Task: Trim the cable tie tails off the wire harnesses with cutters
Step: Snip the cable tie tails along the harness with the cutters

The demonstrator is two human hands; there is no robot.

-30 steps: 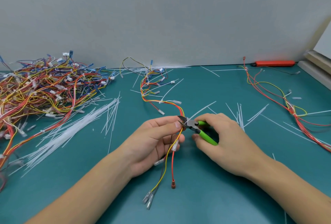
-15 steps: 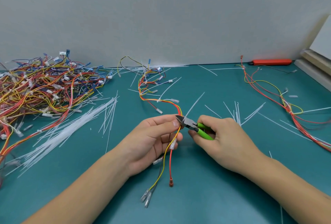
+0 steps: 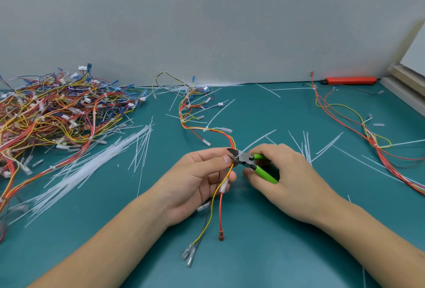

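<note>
Head view, items at centre of the teal surface (image 3: pixel 264 253):

Your left hand (image 3: pixel 195 182): palm turned toward you, forearm entering from lower left. Thumb and forefinger pinch the wire harness (image 3: pixel 207 129) at the bundle of red, orange and yellow leads; remaining fingers curl loosely beneath. Grip closed on the harness.

Your right hand (image 3: pixel 292 179): forearm entering from lower right, knuckles up, fingers wrapped round the green handles of the cutters (image 3: pixel 250 161). Grip closed on the cutters; handles stand slightly apart. The cutter tip points left and meets the harness right at your left thumb tip. Whether the blades have bitten through a tie tail cannot be told.

Harness, held: runs from a tangle near the back wall down to your left hand, then hangs past it, its terminals lying on the surface near your left wrist.

Pile of harnesses (image 3: pixel 57 113): far left, heaped.

Loose harness (image 3: pixel 368 140): far right, stretched out.

White tie tails (image 3: pixel 92 161): scattered across the surface, thickest left of centre.

Red tool (image 3: pixel 349 80): against the back wall, right.
</note>
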